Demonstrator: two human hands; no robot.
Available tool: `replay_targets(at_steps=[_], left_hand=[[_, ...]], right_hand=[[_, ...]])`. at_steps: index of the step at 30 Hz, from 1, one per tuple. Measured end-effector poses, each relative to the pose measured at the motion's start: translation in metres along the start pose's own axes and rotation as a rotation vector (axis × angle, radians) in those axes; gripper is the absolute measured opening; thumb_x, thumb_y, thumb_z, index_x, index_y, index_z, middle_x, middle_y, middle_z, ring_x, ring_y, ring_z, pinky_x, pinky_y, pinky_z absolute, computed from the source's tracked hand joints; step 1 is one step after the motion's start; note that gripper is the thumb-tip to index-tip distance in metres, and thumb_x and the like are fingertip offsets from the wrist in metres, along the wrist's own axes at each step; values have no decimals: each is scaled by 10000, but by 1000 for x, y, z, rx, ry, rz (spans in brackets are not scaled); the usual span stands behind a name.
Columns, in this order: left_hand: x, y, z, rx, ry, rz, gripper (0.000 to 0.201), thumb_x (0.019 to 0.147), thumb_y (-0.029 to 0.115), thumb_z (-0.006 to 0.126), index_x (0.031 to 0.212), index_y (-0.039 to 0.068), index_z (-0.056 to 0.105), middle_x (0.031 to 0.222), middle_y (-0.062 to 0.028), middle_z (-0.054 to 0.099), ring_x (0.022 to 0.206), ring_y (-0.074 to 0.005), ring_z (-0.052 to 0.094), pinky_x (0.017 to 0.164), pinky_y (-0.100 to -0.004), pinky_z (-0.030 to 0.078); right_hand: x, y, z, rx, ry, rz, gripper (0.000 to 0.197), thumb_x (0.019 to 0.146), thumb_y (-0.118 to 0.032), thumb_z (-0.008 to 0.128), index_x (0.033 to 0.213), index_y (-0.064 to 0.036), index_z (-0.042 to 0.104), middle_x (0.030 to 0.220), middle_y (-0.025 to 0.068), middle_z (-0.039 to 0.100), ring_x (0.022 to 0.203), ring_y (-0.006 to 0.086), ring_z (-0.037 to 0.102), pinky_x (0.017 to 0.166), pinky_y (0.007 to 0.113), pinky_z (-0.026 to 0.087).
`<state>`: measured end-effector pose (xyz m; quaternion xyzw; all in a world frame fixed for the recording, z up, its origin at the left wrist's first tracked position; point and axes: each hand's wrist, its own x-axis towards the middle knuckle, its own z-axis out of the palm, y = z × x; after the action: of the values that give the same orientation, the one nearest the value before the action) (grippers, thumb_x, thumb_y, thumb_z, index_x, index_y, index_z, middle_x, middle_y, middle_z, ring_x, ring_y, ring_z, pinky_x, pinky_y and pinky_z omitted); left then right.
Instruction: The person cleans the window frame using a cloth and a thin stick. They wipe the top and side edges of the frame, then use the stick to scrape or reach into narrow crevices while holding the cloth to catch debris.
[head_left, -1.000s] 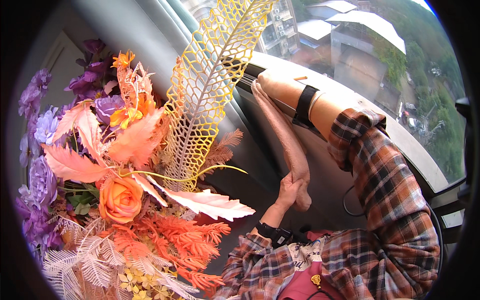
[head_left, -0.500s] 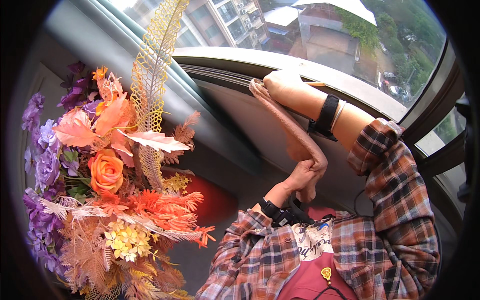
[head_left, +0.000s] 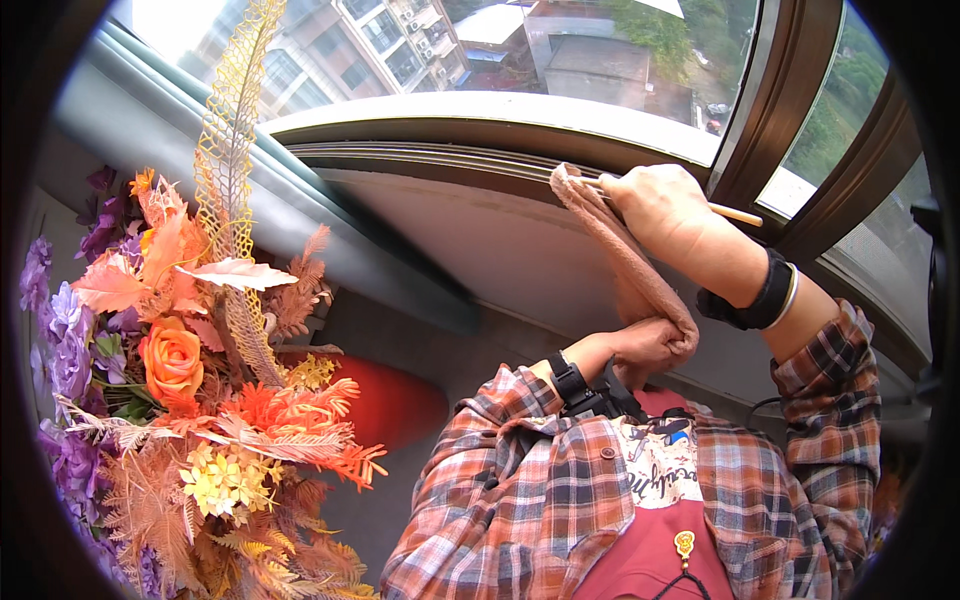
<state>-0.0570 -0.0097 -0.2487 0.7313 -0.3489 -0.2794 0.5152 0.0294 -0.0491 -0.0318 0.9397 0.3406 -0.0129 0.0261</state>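
My right hand (head_left: 665,215) is closed around a thin wooden stick (head_left: 737,214) just above the window's sliding track (head_left: 430,156). A pinkish-brown cloth (head_left: 625,250) is draped at the stick's left end, reaching the track's edge. From there it hangs down in a long fold to my left hand (head_left: 648,345), whose fingers are wrapped round its lower part. The cloth hides how its upper end meets the stick and the track.
At the left stands a large bunch of artificial flowers (head_left: 172,357) beside a red rounded object (head_left: 390,400). A grey-green curtain (head_left: 300,225) hangs at the window's left. Brown window frame posts (head_left: 775,95) rise at the right, with buildings outside.
My right hand has moved right along the track with the stick and the cloth's upper end, and more of the stick shows. My left hand has followed, and the view has shifted right.
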Motion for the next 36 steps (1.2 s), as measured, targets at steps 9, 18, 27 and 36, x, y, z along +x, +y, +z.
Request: replay_targets(at_steps=[9,18,27,36], left_hand=[[-19,-34,-13,-17,245,133,349,727,19,486,1034,-28,646,995,-188,677,989,-329,642,854,-364,491],[-97,-21,-49,-135,700,-163,515,738,109,510,1246,38,549,1109,-237,657,1046,-433,616,920,-433,482],[-125,11,-61,-202,808,-193,532,797,346,758,1187,35,573,1027,-161,697,962,-328,668,864,-385,510],[-146,33,-60,-314,1037,-267,313,812,203,762,1029,16,635,891,-76,669,842,-158,613,789,-306,504]], right_hand=[[-48,17,-3,-99,88,44,362,846,-67,581,1189,-157,652,786,132,663,758,302,690,654,395,557],[-39,-9,-8,-43,93,118,230,847,-129,603,1070,-79,637,844,152,679,813,333,703,700,405,570],[38,-56,-19,-29,51,-7,271,855,-150,595,1112,-79,642,842,159,682,786,327,703,687,404,565],[100,-112,-74,11,44,-64,159,852,-143,603,848,-51,732,826,152,722,792,300,719,720,386,571]])
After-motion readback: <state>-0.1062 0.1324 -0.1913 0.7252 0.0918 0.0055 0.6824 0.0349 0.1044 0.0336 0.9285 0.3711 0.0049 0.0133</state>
